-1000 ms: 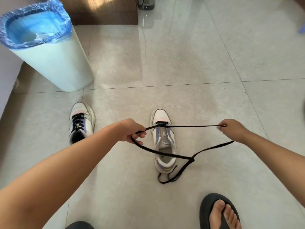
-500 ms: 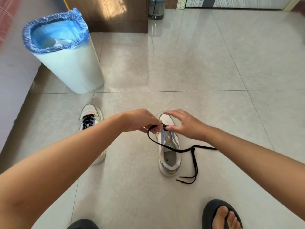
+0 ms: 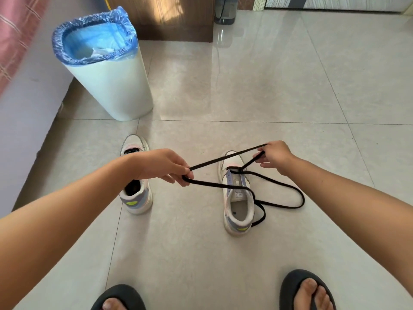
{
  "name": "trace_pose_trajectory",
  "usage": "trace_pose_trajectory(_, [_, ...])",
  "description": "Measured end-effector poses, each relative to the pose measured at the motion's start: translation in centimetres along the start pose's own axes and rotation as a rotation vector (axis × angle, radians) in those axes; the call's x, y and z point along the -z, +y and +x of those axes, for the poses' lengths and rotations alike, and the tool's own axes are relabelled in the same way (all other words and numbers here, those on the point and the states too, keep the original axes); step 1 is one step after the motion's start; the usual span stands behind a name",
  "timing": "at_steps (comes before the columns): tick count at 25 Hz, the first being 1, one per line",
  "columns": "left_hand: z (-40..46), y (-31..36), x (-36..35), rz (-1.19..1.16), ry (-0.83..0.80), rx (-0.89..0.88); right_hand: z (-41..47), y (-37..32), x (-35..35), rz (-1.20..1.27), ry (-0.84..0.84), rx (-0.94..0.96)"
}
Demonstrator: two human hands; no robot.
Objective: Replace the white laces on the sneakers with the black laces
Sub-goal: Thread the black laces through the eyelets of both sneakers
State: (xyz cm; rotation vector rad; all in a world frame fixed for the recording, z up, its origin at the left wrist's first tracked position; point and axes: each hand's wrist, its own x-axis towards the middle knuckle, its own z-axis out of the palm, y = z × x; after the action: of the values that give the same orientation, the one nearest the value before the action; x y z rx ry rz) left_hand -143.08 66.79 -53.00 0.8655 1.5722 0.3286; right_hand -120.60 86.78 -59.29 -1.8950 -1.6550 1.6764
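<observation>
The right shoe (image 3: 237, 193) stands on the floor (image 3: 245, 86) at about 1 o'clock from the person's feet, toe pointing to 12 o'clock. The black lace (image 3: 223, 187) passes through its lowest eyelets near the toe. The left hand (image 3: 164, 165) pinches one part of the lace at 9 o'clock from the toe, and the right hand (image 3: 276, 155) grips another part at 2 o'clock, with fingers curled around it. A long loose loop lies on the floor at 3 o'clock from the shoe.

To do this step well, I think both ends must be pulled until they are equal in length, keeping the lace flat and not twisted. Then each end goes crosswise into the next eyelet.

The left shoe (image 3: 136, 189), at 9 o'clock, appears already laced in black.
</observation>
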Motion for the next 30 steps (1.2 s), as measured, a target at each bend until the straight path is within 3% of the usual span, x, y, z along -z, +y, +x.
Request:
trace_pose_trajectory(5, [-2.4,-3.2,3.2,-0.023,0.055,-0.023,0.5,1.0,0.4,0.149,0.061,-0.151])
trace_pose_trajectory(15, [-6.8,-13.2,9.2,-0.5,0.242,0.126,1.6,2.3,1.4,0.261,0.164,-0.268])
trace_pose_trajectory(21, [-8.2,-20.7,12.5,-0.603,0.616,0.347,0.5,0.6,0.1,0.244,0.129,-0.13])
trace_pose_trajectory(23, [-7.3,-19.8,12.2,-0.682,0.573,0.311,-0.7,-0.4,-2.0,0.214,-0.089,-0.014])
trace_pose_trajectory(26, [-5.3,-14.4,9.9,-0.73,0.347,0.144,-2.3,-1.8,-4.4,0.065,-0.5,0.118])
trace_pose_trajectory(28, [-3.5,-10.1,7.6,-0.733,0.243,0.049,-2.0,-2.3,-4.1,-0.074,-0.451,0.217])
trace_pose_trajectory(30, [-1.5,-6.1,4.8,-0.702,0.176,-0.018,-1.4,-2.1,-2.6,-0.252,-0.182,0.322])
